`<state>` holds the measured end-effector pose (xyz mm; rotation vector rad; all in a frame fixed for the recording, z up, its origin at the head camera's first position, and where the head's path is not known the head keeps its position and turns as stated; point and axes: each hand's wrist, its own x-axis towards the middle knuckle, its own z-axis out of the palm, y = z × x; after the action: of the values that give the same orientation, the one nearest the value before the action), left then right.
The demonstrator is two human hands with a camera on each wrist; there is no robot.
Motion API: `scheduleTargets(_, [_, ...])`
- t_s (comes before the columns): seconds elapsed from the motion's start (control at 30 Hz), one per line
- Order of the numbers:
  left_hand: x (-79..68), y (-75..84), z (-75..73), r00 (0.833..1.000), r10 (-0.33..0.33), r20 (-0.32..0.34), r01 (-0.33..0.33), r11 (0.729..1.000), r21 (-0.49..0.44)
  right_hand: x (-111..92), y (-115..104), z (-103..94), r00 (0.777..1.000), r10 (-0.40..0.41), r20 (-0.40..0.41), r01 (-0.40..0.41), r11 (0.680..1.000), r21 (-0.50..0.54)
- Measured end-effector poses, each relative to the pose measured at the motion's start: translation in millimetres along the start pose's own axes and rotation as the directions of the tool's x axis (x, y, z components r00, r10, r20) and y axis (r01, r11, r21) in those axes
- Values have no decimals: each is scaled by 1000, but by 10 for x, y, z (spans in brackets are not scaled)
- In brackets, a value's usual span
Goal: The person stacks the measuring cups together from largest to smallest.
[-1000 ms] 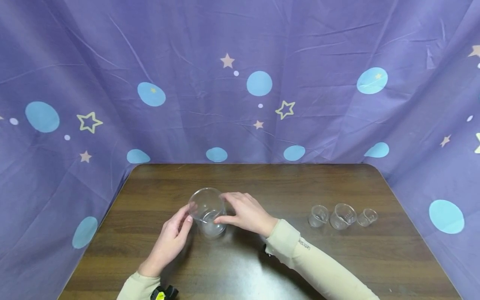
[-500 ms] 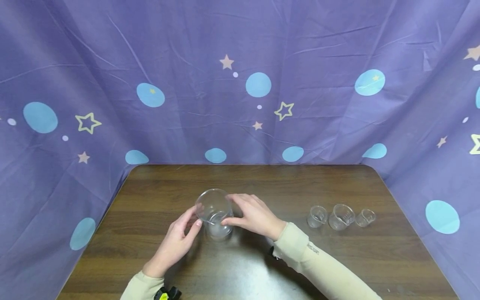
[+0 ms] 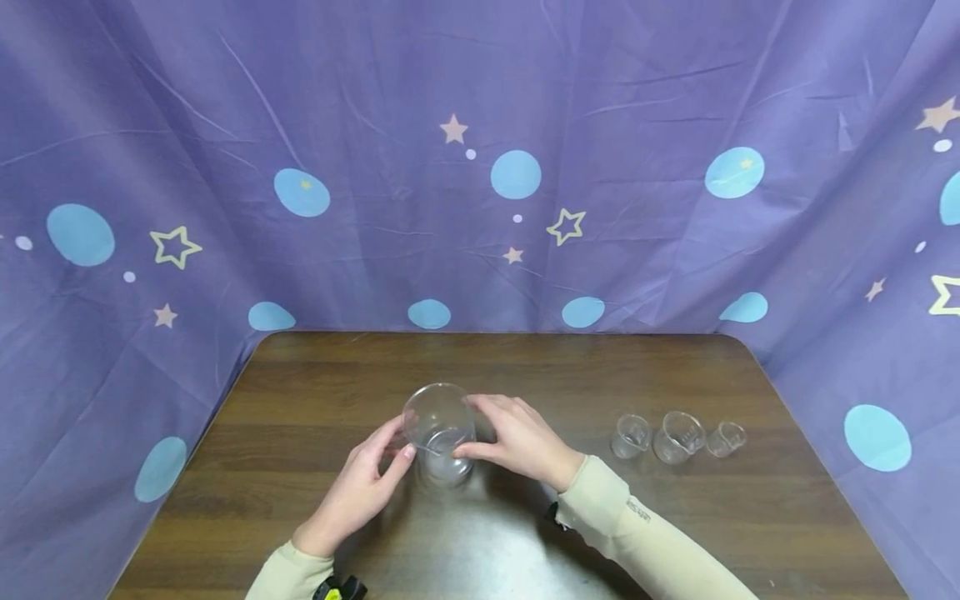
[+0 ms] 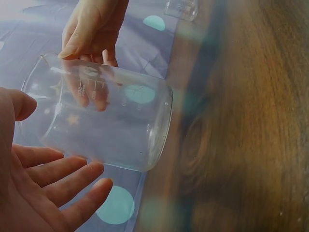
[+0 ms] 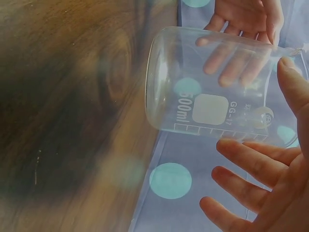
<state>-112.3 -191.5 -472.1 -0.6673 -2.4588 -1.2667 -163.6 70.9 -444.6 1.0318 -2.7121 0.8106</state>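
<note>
- A large clear glass beaker (image 3: 440, 429) was between the two hands over the middle of the worktop (image 3: 300, 417), its mouth upward and its base seemingly off the wood.
- The left hand (image 3: 358, 483) held the beaker's left side in a wide grip, thumb toward the near side, fingers spread along the wall.
- The right hand (image 3: 521, 442) held the opposite side, also widely, thumb in front and fingers round the back.
- The right wrist view showed "GG-17", a graduated scale and a white patch (image 5: 210, 109) on the glass; the volume figure's first digit was hard to read.
- Well to the right, three smaller beakers stood in a row: a left one (image 3: 631, 437), a bigger middle one (image 3: 678, 437) and a right one (image 3: 727, 439), the smallest.
- Pale sleeves (image 3: 652, 533) covered both forearms.
- Purple cloth (image 3: 360, 167) printed with stars and blue spots hung behind the worktop and along its sides.
</note>
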Motion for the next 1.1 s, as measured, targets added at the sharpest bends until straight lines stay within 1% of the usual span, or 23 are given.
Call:
scheduleTargets(0.2, [8,11,59,1000,7,22,-7,1000,-21,-85,40,-4,1000,23,-14,-22,1000,7])
scheduleTargets(0.33, [33,18,69,999,3,33,-2,1000,-31,-121,64,-8,999,25,-31,-25,1000,5])
scheduleTargets(0.5, [67,43,83,998,-9,57,12,998,-60,-172,81,-31,999,30,-37,-30,1000,2])
scheduleTargets(0.7, [106,54,144,996,-32,80,40,994,-98,-231,114,-62,998,36,-46,-37,999,-11])
scheduleTargets(0.8, [119,71,162,996,-33,86,41,994,-104,-252,133,-70,998,37,-47,-37,999,-12])
scheduleTargets(0.97, [128,72,199,997,-18,79,25,996,-91,-277,154,-90,998,44,-48,-44,999,-4])
scheduleTargets(1.1, [132,76,236,997,-10,81,18,995,-97,-306,169,-108,998,48,-45,-49,999,-6])
